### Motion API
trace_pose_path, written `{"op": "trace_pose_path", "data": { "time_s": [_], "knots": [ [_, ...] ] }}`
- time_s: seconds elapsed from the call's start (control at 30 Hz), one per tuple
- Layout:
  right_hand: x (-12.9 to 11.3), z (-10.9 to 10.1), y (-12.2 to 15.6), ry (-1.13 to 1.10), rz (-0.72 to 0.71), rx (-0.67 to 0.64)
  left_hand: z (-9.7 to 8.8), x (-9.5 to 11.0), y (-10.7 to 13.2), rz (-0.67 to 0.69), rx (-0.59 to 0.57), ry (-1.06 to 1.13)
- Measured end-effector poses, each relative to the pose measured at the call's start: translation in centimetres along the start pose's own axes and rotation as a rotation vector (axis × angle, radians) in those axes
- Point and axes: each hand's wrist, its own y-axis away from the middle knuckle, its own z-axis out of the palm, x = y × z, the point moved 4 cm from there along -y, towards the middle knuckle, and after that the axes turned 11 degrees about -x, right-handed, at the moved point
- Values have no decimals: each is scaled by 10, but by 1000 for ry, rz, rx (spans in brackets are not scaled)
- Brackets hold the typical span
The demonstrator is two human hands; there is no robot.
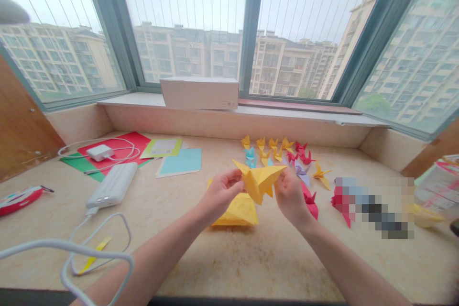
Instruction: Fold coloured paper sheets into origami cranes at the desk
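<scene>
I hold a folded yellow origami piece (258, 180) up above the stone ledge, between both hands. My left hand (220, 193) pinches its left point and my right hand (289, 193) pinches its right side. Under them a yellow paper sheet (238, 212) lies on the ledge. Behind the hands stand several finished paper cranes (278, 152) in yellow, red, blue and lilac.
A white power bank (113, 185) with a white cable (93, 253) lies at the left, near a white charger (99, 152) on red and green sheets (124, 146). Teal paper (181, 161), a white box (200, 92) on the sill, red cranes (311, 201).
</scene>
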Motion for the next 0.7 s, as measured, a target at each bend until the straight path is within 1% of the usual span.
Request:
{"op": "trace_pose_path", "data": {
  "time_s": [0.13,0.3,0.37,0.43,0.6,0.7],
  "knots": [
    [-2,-8,0,86,-16,70,4,0,1,-47,-59,8],
    [-5,-12,2,187,-60,82,3,-7,0,-71,-68,69],
    [-7,-10,4,190,-65,70,3,-8,-1,-80,-61,111],
    [-10,-5,6,148,-46,22,2,-8,-1,-85,-35,155],
    [-20,17,11,-23,-51,-237,1,-9,0,-79,37,240],
    [-23,23,11,-117,-39,-343,-1,-11,1,-68,70,228]
  ]
}}
